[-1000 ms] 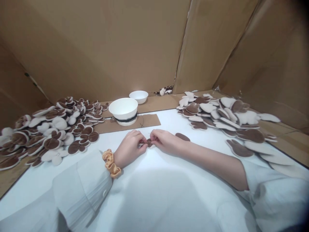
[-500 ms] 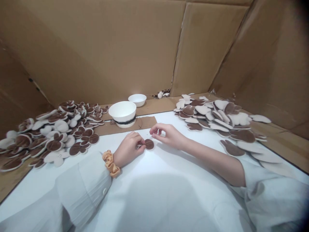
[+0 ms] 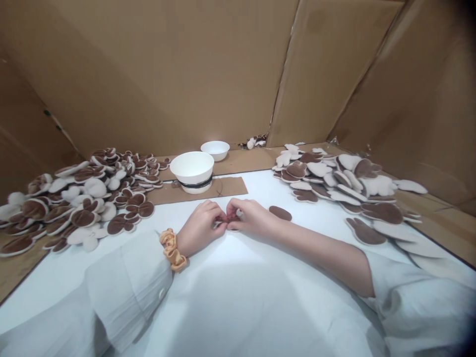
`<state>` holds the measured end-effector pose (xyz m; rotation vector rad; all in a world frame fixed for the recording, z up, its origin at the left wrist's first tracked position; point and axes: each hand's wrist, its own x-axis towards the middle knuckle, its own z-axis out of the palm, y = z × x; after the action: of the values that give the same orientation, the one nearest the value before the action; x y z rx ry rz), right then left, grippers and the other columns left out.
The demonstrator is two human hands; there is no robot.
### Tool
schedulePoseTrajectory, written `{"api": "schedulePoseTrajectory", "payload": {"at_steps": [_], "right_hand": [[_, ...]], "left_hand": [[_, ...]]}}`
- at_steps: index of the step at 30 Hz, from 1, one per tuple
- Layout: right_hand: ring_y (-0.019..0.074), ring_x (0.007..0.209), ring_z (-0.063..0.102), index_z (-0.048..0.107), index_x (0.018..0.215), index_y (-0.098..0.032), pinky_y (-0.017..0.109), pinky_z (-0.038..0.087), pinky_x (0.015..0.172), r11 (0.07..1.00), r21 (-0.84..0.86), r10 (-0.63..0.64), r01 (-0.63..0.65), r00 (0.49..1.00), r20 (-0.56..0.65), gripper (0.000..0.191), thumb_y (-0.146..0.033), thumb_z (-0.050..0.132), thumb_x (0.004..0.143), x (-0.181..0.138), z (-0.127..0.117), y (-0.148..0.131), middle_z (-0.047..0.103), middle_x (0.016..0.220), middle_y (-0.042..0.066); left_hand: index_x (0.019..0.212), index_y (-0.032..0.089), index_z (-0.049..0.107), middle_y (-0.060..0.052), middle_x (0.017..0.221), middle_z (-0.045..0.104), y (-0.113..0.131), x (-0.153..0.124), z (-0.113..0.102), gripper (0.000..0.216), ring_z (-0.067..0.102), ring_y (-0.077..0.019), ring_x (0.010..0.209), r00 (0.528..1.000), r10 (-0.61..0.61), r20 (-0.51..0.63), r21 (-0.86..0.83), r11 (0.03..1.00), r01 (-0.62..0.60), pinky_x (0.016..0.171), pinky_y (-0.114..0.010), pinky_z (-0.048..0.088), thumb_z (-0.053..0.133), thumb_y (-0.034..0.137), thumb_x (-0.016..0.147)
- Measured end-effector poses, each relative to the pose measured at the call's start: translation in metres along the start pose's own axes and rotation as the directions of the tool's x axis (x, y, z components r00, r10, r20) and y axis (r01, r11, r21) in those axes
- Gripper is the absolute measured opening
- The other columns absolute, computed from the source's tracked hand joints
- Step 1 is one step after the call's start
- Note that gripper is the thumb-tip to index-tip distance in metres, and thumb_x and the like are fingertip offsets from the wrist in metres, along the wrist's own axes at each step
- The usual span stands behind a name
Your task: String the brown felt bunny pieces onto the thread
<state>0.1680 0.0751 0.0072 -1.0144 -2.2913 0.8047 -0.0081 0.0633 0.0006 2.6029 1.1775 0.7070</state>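
My left hand [image 3: 204, 221], with an orange scrunchie [image 3: 173, 250] at its wrist, is closed with thumb and fingers pinched together. My right hand [image 3: 250, 218] meets it fingertip to fingertip, also pinched. Between them a bit of a brown fabric piece [image 3: 232, 218] shows; the fingers hide most of it. Just beyond my right wrist, a brown oval fabric piece [image 3: 280, 213] lies flat on the white table surface [image 3: 230, 267].
Brown and white plush pieces are heaped at the left [image 3: 85, 203]. A second heap of flat plush pieces [image 3: 345, 181] lies at the right. A white bowl with a black band [image 3: 192, 168] and a smaller white bowl [image 3: 215, 150] stand behind my hands. Cardboard walls [image 3: 159, 74] enclose the table.
My right hand has moved left and its fingers now touch those of my left hand around the brown round piece, which was in plain view before. The brown oval piece has come into sight.
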Motion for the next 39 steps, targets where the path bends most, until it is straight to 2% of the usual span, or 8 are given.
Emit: {"api": "schedulePoseTrajectory", "payload": {"at_steps": [7,13,16,21,26,30,34,39], "right_hand": [[0.0104,0.066,0.052,0.054,0.074,-0.017,0.021,0.038,0.062,0.998,-0.053,0.016,-0.015,1.000,0.017,0.008,-0.014,0.059,0.070,0.002,0.002,-0.001,0.058,0.071,-0.002],[0.0111,0.065,0.052,0.061,0.073,-0.018,0.021,0.035,0.059,0.981,-0.159,0.104,-0.107,0.994,-0.029,0.008,-0.014,0.055,0.074,0.000,0.011,-0.006,0.060,0.069,0.000],[0.0131,0.068,0.052,0.064,0.073,-0.017,0.023,0.035,0.061,0.947,-0.296,0.114,-0.121,0.993,-0.042,0.012,-0.013,0.052,0.076,0.000,0.012,-0.014,0.059,0.071,0.003],[0.0188,0.070,0.055,0.065,0.077,-0.014,0.027,0.035,0.063,0.828,-0.546,0.176,-0.130,0.984,0.034,0.019,-0.016,0.047,0.082,0.005,0.014,-0.031,0.060,0.073,0.010],[0.0255,0.081,0.054,0.061,0.087,-0.008,0.034,0.036,0.072,0.775,-0.612,0.194,-0.154,0.981,-0.001,0.022,-0.015,0.041,0.085,0.004,0.025,-0.038,0.058,0.084,0.017],[0.0273,0.088,0.052,0.059,0.090,-0.005,0.037,0.036,0.079,0.785,-0.598,0.183,-0.161,0.983,-0.024,0.020,-0.007,0.040,0.083,-0.003,0.032,-0.036,0.058,0.090,0.020],[0.0210,0.088,0.052,0.059,0.087,-0.011,0.032,0.038,0.080,0.837,-0.529,0.125,-0.139,0.990,-0.062,0.023,-0.007,0.037,0.084,-0.010,0.027,-0.026,0.059,0.091,0.012],[0.0138,0.070,0.055,0.057,0.080,-0.015,0.026,0.043,0.068,0.977,-0.065,0.188,-0.204,0.962,-0.199,0.017,-0.011,0.040,0.079,-0.007,-0.002,-0.013,0.061,0.076,0.004]], "left_hand": [[0.074,0.017,0.057,-0.003,0.077,0.054,0.006,-0.005,0.002,0.004,0.047,-0.0193,0.082,0.994,-0.107,-0.033,0.025,0.994,0.107,0.076,-0.033,0.039,0.053,0.018,0.073],[0.074,0.017,0.057,-0.004,0.078,0.055,0.008,-0.009,0.003,0.005,0.046,-0.0200,0.082,0.982,-0.169,-0.086,0.054,0.983,0.174,0.076,-0.034,0.039,0.053,0.019,0.074],[0.075,0.017,0.058,-0.003,0.077,0.055,0.007,-0.010,0.002,0.006,0.046,-0.0196,0.082,0.979,-0.167,-0.115,0.055,0.983,0.174,0.075,-0.034,0.039,0.052,0.018,0.075],[0.077,0.017,0.058,-0.004,0.080,0.056,0.006,-0.011,0.000,0.006,0.047,-0.0197,0.084,0.985,-0.128,-0.112,0.029,0.991,0.132,0.077,-0.033,0.039,0.052,0.018,0.075],[0.086,0.017,0.059,-0.004,0.082,0.056,-0.003,-0.021,-0.012,0.014,0.047,-0.0197,0.084,0.955,-0.202,-0.219,0.020,0.977,0.211,0.079,-0.035,0.038,0.048,0.021,0.079],[0.084,0.017,0.060,-0.004,0.081,0.058,-0.019,-0.035,-0.025,0.016,0.047,-0.0199,0.082,0.909,-0.283,-0.305,0.040,0.950,0.309,0.078,-0.035,0.037,0.045,0.022,0.080],[0.085,0.017,0.059,-0.004,0.081,0.058,-0.030,-0.047,-0.031,0.017,0.048,-0.0199,0.081,0.895,-0.300,-0.330,0.069,0.938,0.340,0.077,-0.034,0.038,0.043,0.022,0.081],[0.090,0.016,0.056,-0.006,0.086,0.059,-0.024,-0.036,-0.026,0.019,0.052,-0.0196,0.084,0.933,-0.262,-0.247,0.214,0.924,0.316,0.078,-0.033,0.039,0.040,0.022,0.083]]}}
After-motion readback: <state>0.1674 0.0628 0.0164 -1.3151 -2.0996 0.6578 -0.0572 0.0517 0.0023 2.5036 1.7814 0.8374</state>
